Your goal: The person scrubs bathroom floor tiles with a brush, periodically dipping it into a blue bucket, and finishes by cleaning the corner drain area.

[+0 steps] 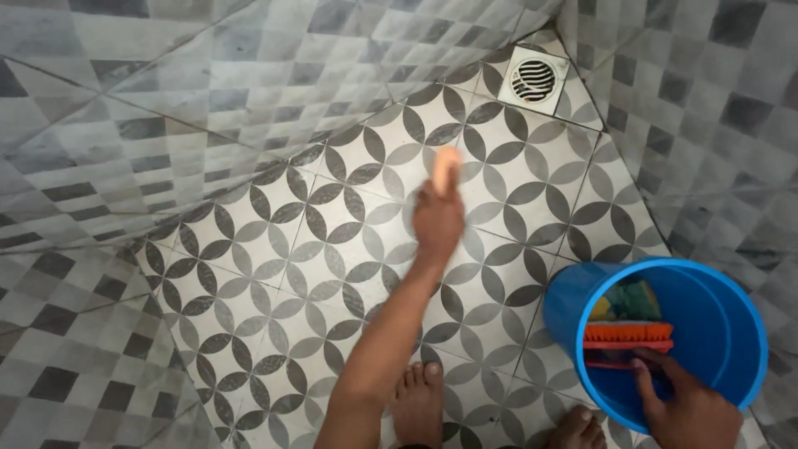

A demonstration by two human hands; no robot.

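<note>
A patterned tile floor is being viewed from above, in a corner where two tiled walls are meeting. The left hand is being stretched forward over the floor, its grip being kept closed around an orange brush. The brush is sticking out just beyond the knuckles and is blurred, so its contact with the floor cannot be told. A square floor drain is being shown well beyond the brush, up and to the right, in the corner.

The right hand is being held at the near rim of a blue bucket, its thumb and fingers being hooked over the edge, so the grip is being closed on the rim. Just ahead of those fingers, inside the bucket, an orange-bristled scrub brush is lying across, and a green and yellow sponge is being seen just behind it.

Two bare feet are being shown at the bottom edge: one foot just beside the left forearm, the other just left of the right hand and touching the floor beside the bucket.
</note>
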